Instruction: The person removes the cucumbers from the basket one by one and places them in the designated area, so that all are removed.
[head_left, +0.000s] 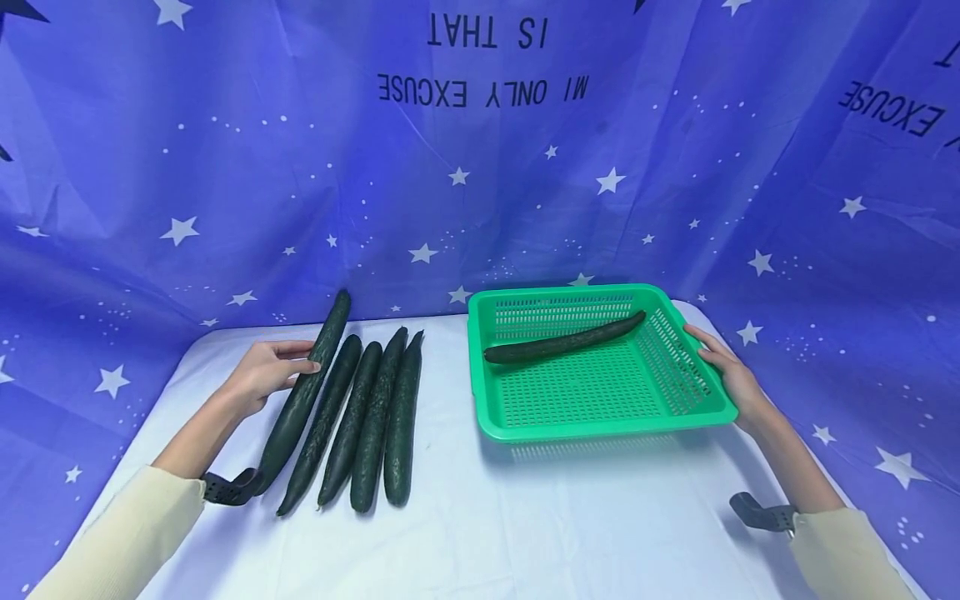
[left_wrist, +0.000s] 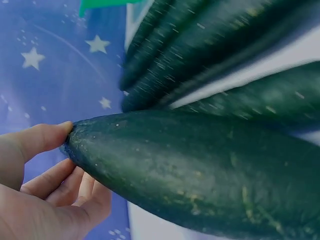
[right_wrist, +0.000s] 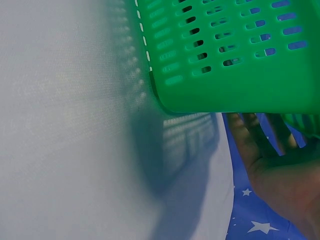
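Observation:
My left hand (head_left: pixel 266 375) pinches a long dark green cucumber (head_left: pixel 303 396) between thumb and fingers. In the left wrist view, the thumb and fingertips are at the tapered end of this cucumber (left_wrist: pixel 185 170). Several more cucumbers (head_left: pixel 371 425) lie side by side just right of it on the white cloth. To the right, my right hand (head_left: pixel 731 379) holds the right side of a green plastic basket (head_left: pixel 592 429), fingers at its rim. One cucumber (head_left: pixel 562 342) lies slantwise inside. The right wrist view shows the right hand (right_wrist: pixel 285 175) against the basket's slotted wall (right_wrist: pixel 230 95).
A white cloth (head_left: pixel 495 533) covers the table. Behind and at both sides hangs a blue curtain (head_left: pixel 420 183) with white stars and upside-down lettering. Dark straps or mounts (head_left: pixel 232 487) sit at both wrists. The basket casts a shadow on the cloth below it.

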